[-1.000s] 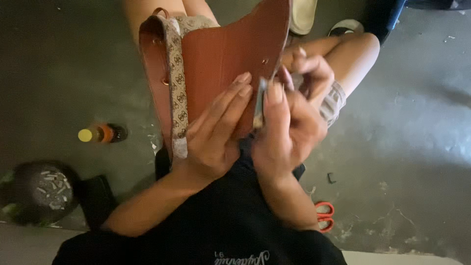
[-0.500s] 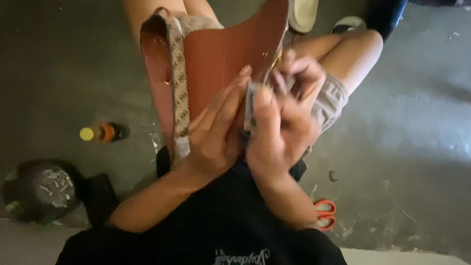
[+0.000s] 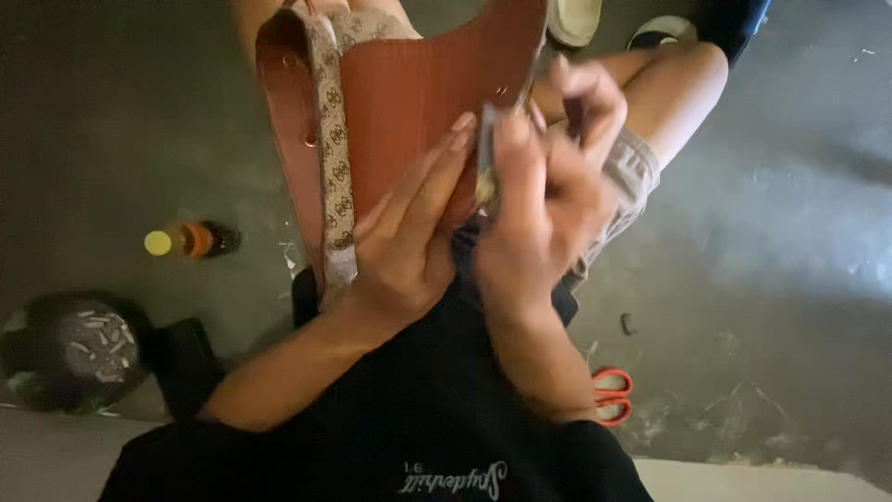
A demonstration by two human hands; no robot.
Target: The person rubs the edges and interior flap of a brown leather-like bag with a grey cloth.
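Observation:
A brown leather piece [image 3: 409, 102] with a patterned fabric strap [image 3: 333, 167] along its left side rests on my lap. My left hand [image 3: 409, 242] lies flat on the leather, fingers pressed against its lower part. My right hand [image 3: 544, 200] grips the leather's right edge, with the thumb on a narrow greyish strip [image 3: 485, 158] held upright at that edge. What exactly the strip is cannot be told. My bare knee [image 3: 678, 84] shows behind the right hand.
On the grey concrete floor lie a small bottle with a yellow cap [image 3: 190, 240] at left, a dark round bowl with scraps [image 3: 74, 349] at lower left, and orange-handled scissors [image 3: 609, 395] at lower right. Shoes [image 3: 576, 19] sit at the top.
My right hand has shifted slightly up along the leather's right edge, and the leather has tilted a little. My left hand stays pressed on it.

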